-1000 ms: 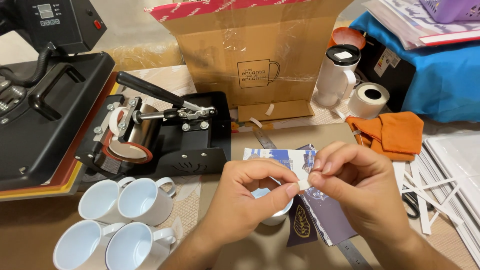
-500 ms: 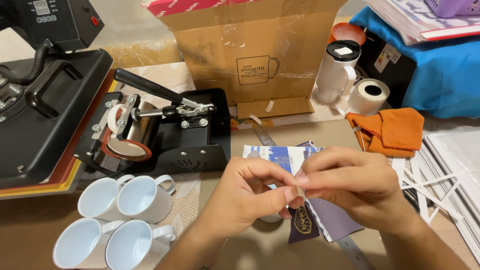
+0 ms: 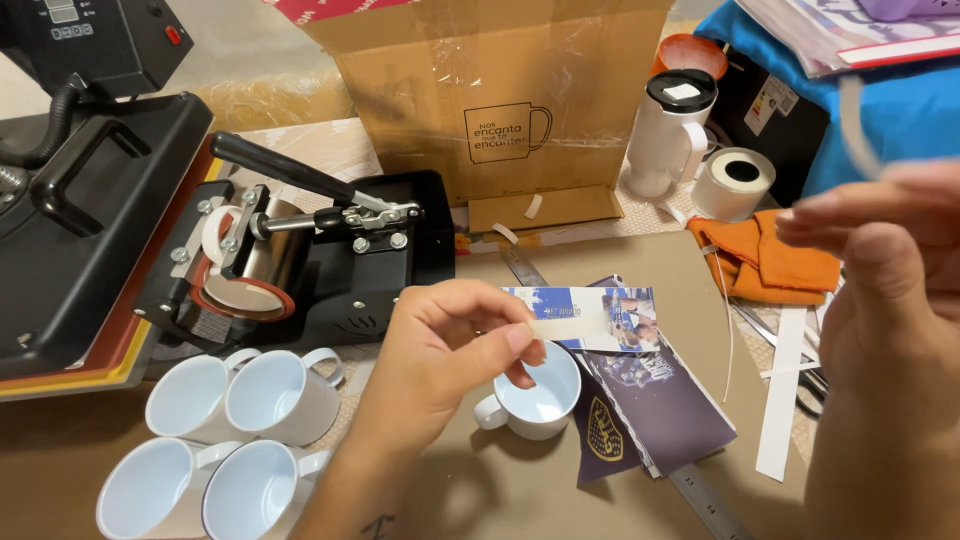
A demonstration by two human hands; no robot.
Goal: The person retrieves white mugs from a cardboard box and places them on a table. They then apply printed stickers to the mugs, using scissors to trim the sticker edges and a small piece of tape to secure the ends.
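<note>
The left hand (image 3: 440, 350) has its fingers (image 3: 520, 340) pinched on a short strip of pale tape (image 3: 562, 326), which lies across a printed blue-and-white paper (image 3: 600, 318) held out just past the fingertips. Directly below those fingers a small white mug (image 3: 535, 395) stands upright on the bench (image 3: 480, 490), resting partly on dark printed sheets (image 3: 655, 410) that spread away from the thumb side. The right hand (image 3: 890, 300) is raised close to the camera and blurred; its fingers (image 3: 830, 215) are loosely curled and apart from the paper, and whether they hold anything I cannot tell. Beyond that hand lie an orange cloth (image 3: 765, 255), a roll of tape (image 3: 735, 182) and a white lidded tumbler (image 3: 672, 130). Behind the left hand four white mugs (image 3: 225, 440) cluster together, with a black mug press (image 3: 300, 260) further off and a cardboard box (image 3: 510, 100) beyond it.
</note>
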